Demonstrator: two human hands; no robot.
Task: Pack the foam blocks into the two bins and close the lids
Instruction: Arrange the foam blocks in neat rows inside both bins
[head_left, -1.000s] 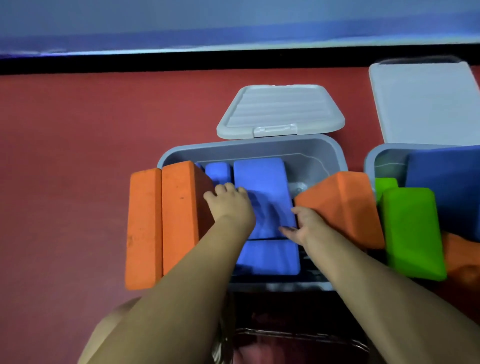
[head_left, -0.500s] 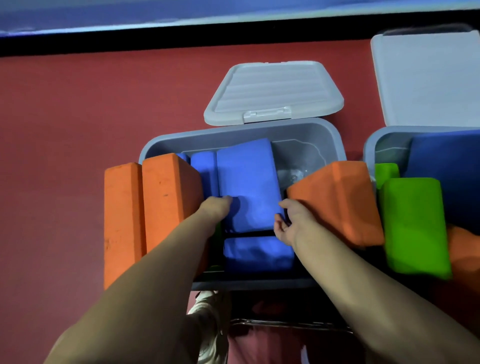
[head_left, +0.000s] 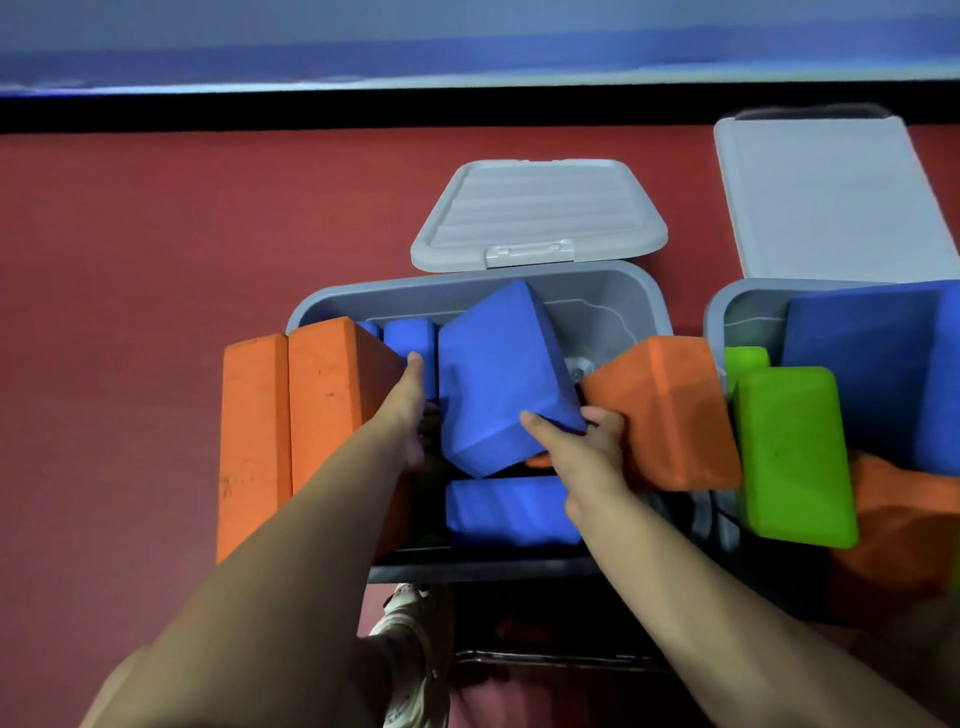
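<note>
Blue block tipped up out of the left bin

Inside the left bin (head_left: 613, 291), the blue block (head_left: 498, 379) looks light, soft and grippy, best held by opposite edges; the right hand (head_left: 587, 452) clasps its near corner, the left hand (head_left: 410, 410) lies straight-fingered beside it. A second ago it lay flat; now it stands tilted.

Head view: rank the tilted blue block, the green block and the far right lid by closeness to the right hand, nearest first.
1. Tilted blue block: gripped by the right hand, over the middle bin.
2. Green block: to the hand's right, at the right bin.
3. Far right lid: top right, behind the right bin.
</note>
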